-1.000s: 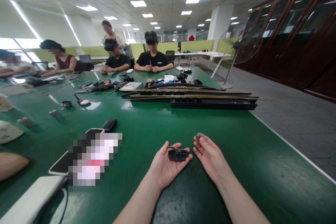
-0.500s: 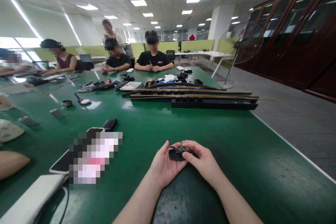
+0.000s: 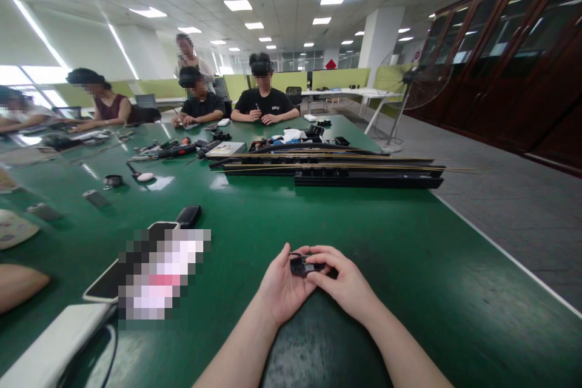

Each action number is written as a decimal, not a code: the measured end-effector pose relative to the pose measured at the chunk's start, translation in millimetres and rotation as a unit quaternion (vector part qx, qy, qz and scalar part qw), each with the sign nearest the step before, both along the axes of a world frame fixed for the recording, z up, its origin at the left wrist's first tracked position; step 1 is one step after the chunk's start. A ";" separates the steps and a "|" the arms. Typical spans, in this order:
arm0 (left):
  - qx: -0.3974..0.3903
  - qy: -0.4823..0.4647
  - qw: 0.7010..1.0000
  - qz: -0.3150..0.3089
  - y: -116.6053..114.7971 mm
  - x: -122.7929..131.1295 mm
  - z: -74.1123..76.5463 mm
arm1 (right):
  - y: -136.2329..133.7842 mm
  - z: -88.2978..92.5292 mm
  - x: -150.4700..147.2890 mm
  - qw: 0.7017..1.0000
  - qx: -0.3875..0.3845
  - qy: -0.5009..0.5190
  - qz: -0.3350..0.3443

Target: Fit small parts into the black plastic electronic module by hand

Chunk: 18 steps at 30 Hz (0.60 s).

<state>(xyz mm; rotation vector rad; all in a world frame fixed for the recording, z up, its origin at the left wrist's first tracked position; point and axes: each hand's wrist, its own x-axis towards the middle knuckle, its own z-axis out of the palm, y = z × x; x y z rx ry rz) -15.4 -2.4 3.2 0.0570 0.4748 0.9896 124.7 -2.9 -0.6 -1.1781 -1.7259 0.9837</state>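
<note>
Near the front of the green table [image 3: 236, 218], my left hand [image 3: 284, 288] is palm up, its fingers curled around a small black plastic part [image 3: 298, 266]. The part looks like a little open housing; its details are too small to make out. My right hand [image 3: 348, 282] comes in from the right, thumb and fingers closed on a small dark piece [image 3: 314, 267] at the housing's right side. Whether that piece is joined to the housing I cannot tell. Both hands are just above the table edge and touch or nearly touch each other.
Long black rails [image 3: 368, 180] with thin rods lie across the table ahead. Left are a phone [image 3: 136, 260], a black case [image 3: 188, 216], a white box [image 3: 59, 342] with a cable, and grey cylinders [image 3: 95, 198]. Tools [image 3: 173, 150] lie farther back. Several people sit or stand beyond.
My right hand has shifted slightly left over the black part, and its fingertips now cover more of it. Blue-green bits seen on it before no longer show. The view has moved slightly.
</note>
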 end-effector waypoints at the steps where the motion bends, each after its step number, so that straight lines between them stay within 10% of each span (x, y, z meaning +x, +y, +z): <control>1: 0.001 0.003 1.000 -0.001 0.1 0.1 -0.3 | -0.2 0.2 -0.4 1.000 0.001 -0.005 0.000; 18: 0.005 0.009 1.000 -0.009 -0.2 -2.0 -0.5 | 8.1 1.0 9.4 0.979 -0.116 0.163 -0.038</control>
